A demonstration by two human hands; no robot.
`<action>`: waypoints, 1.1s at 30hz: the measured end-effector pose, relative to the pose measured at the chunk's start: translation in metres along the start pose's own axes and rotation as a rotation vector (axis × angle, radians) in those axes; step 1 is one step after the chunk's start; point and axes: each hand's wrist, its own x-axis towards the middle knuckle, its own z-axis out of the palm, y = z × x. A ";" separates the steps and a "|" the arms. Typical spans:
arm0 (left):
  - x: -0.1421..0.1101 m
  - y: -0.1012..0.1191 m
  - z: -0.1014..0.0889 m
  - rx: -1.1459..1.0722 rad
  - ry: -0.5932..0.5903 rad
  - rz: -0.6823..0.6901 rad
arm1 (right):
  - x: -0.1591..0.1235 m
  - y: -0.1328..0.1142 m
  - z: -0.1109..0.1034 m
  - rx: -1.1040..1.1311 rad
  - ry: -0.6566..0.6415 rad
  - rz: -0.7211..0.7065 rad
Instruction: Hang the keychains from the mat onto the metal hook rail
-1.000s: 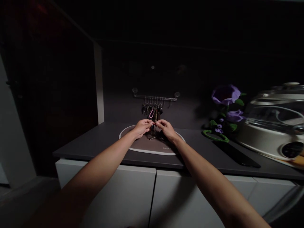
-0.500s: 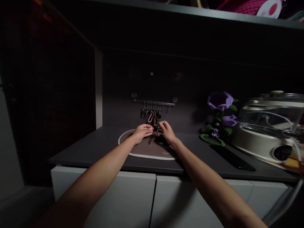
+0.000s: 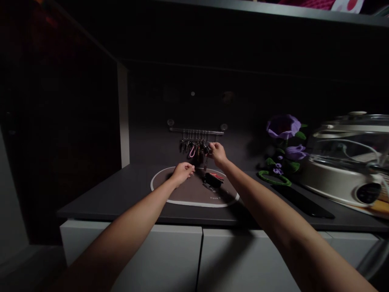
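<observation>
My right hand [image 3: 217, 154] is up at the right end of a row of hanging keys [image 3: 190, 146]. Its fingers are pinched on a bunch of keys [image 3: 206, 163], part of which dangles below them. The row hangs from hooks on a clear rail [image 3: 197, 131] fixed to the dark back wall, with a pink loop [image 3: 192, 151] among the keys. Lower and to the left, my left hand [image 3: 182, 173] hovers over a brown mat [image 3: 182, 192], fingers loosely curled and a little apart, nothing visible in them. A dark and red bundle [image 3: 214, 179], its kind unclear, lies on the mat.
On the right of the dark counter [image 3: 100, 194] stand purple craft flowers [image 3: 284, 127] with a green ring base. A flat black object [image 3: 304, 202] lies before them, beside a white appliance with a clear lid [image 3: 334, 174]. A shelf edge [image 3: 243, 8] runs overhead.
My right hand has risen from the mat to the hanging row with the keys. My left hand has come off the keys and sits slightly lower. The dark and red bundle now shows.
</observation>
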 end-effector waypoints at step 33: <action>0.004 -0.008 -0.001 0.415 -0.018 0.246 | 0.083 0.035 0.016 -0.334 0.327 -0.115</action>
